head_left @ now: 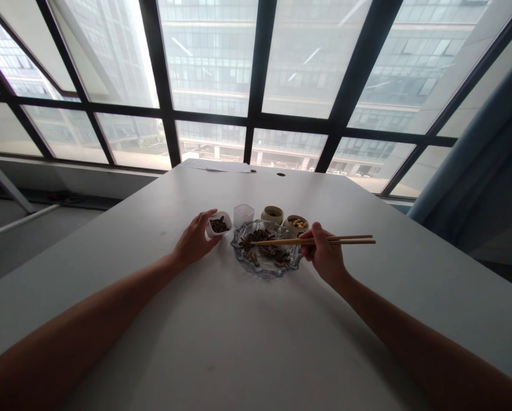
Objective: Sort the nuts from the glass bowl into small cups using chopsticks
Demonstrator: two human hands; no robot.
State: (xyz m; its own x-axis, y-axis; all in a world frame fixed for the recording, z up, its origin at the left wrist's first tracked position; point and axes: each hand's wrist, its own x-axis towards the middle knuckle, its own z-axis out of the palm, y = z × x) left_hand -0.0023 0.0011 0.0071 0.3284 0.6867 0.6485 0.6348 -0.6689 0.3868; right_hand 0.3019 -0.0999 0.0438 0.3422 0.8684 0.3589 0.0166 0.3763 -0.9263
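Note:
My left hand (197,237) is wrapped round a small white cup (215,231) that holds dark, elongated pieces. In my right hand (324,254) is a pair of wooden chopsticks (281,242), their tips over the left part of a clear glass dish (267,273) with a wavy rim. Dark and striped pieces (281,254) lie scattered in the dish. Whether the tips pinch a piece is too small to tell. Behind the dish are a translucent white cup (243,214), a beige round pot (272,214) with a dark inside, and a second pot (296,228) holding pale nut-like pieces.
The cups and dish stand on a white table (213,342). Papers (221,166) lie at its far edge, beside two dark holes. Large windows (213,57) rise behind it, with a blue-grey curtain (478,142) at the right.

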